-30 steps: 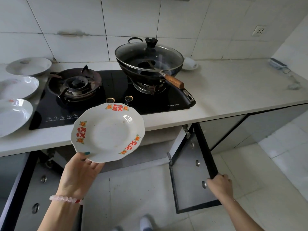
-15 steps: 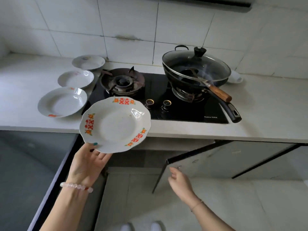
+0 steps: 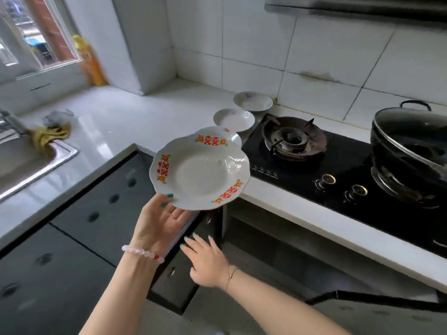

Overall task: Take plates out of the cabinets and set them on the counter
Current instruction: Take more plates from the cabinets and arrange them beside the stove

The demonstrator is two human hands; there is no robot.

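Left hand (image 3: 159, 226): raised, thumb over the near rim and fingers beneath it, gripping one decorated plate (image 3: 199, 175) with red-and-orange motifs, held tilted above the counter (image 3: 121, 122) edge. Right hand (image 3: 205, 259): below and just right of the left, fingers straight and spread, holding nothing, at an open dark cabinet door (image 3: 174, 281); contact cannot be told. Three plates (image 3: 233, 119): in a row on the counter beyond the held plate, beside the stove (image 3: 302, 165).

A white table (image 3: 116, 122) is seen, with a black hob (image 3: 338, 165) sunk into it. Just left of the hob, three white plates are set in a row: a far plate (image 3: 252, 100), a middle plate (image 3: 233, 119) and a near plate (image 3: 219, 129), which is partly hidden. A steel sink (image 3: 36, 163) is let into the left end, and a yellow cloth (image 3: 49, 135) is draped over its rim.
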